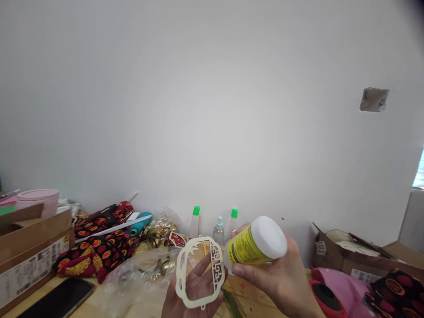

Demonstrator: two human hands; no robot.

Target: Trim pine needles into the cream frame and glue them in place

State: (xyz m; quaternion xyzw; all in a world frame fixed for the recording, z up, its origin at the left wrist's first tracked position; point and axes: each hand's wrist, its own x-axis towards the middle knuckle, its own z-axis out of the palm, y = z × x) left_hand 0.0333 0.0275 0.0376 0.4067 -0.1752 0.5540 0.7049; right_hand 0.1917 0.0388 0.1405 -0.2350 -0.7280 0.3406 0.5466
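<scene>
My left hand (198,287) holds a cream-coloured cut-out frame (181,265) with a lattice pattern down its right side. The palm and fingers show behind and through its opening. In my right hand (276,282) is a white plastic bottle (270,236) with a yellow-green label, fingers wrapped round it. The bottle is tilted, its broad white end up to the right and its lower left end close to the frame's lattice side. Whether that end touches the frame I cannot tell.
Two green-capped bottles (195,223) and a small clear bottle (218,232) stand by the wall. To the left are plastic bags with gold-coloured pieces (162,225), patterned fabric (102,256), a phone (58,298) and a cardboard box (33,260). Another box (344,263) and pink material (341,282) lie right.
</scene>
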